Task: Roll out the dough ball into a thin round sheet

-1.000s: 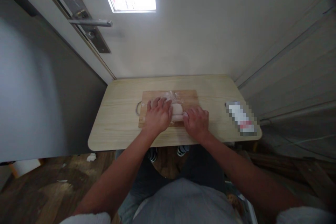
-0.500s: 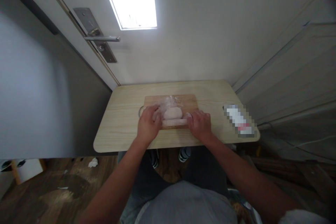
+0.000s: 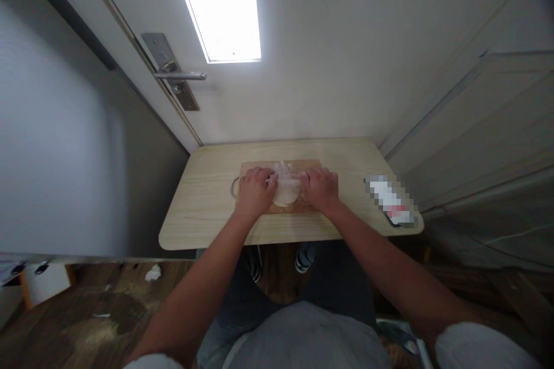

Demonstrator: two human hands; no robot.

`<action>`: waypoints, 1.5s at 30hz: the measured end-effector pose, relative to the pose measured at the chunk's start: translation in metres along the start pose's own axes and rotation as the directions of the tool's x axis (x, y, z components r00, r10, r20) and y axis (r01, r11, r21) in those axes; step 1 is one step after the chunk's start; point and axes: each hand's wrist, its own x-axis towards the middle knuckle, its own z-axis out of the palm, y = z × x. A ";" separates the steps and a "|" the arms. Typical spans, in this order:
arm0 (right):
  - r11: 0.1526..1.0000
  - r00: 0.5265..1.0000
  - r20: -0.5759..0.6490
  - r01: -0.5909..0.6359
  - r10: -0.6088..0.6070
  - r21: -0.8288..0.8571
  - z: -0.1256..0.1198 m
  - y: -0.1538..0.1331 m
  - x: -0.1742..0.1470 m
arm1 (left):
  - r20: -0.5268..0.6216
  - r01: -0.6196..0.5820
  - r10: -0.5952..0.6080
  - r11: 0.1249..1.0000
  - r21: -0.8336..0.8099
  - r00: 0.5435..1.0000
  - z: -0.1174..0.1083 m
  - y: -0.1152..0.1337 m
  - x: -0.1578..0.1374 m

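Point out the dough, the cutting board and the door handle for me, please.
Dough point(image 3: 285, 199): head view, on its rounded near part.
Cutting board point(image 3: 304, 165): head view, on bare wood near its far edge.
Door handle point(image 3: 187, 76): head view, on the middle of its lever.

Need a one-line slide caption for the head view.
Left hand and right hand grip a pale rolling pin across dough on a floured wooden board.
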 end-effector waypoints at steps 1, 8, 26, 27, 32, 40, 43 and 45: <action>1.000 1.000 0.018 0.001 -0.001 -0.006 0.001 -0.002 0.001 | 0.026 0.003 -0.004 0.999 0.038 1.000 0.003 0.002 0.002; 1.000 0.994 0.104 -0.007 0.010 -0.027 -0.005 -0.008 0.020 | 0.108 -0.054 0.038 0.988 0.146 0.993 0.012 0.002 0.014; 0.997 0.972 0.236 0.005 0.015 -0.080 0.012 -0.013 0.033 | 0.101 -0.080 0.056 0.964 0.254 0.993 0.004 0.004 0.034; 0.997 0.971 0.237 -0.002 0.021 -0.080 0.011 -0.014 0.033 | 0.110 -0.068 0.040 0.962 0.266 0.993 0.005 0.003 0.032; 0.999 0.993 0.118 -0.005 0.011 -0.052 0.010 -0.014 0.035 | 0.120 -0.048 0.017 0.966 0.256 0.993 0.017 -0.007 0.029; 0.999 0.998 0.044 0.032 -0.033 0.030 0.016 -0.011 0.040 | 0.166 -0.079 0.045 0.975 0.205 0.985 0.024 -0.018 0.039; 0.999 0.998 0.049 0.025 -0.028 0.045 0.019 -0.011 0.043 | 0.172 -0.085 0.049 0.975 0.206 0.984 0.026 -0.020 0.043; 0.999 0.998 0.058 0.024 -0.026 0.039 0.020 -0.011 0.046 | 0.176 -0.087 0.049 0.973 0.213 0.983 0.027 -0.022 0.046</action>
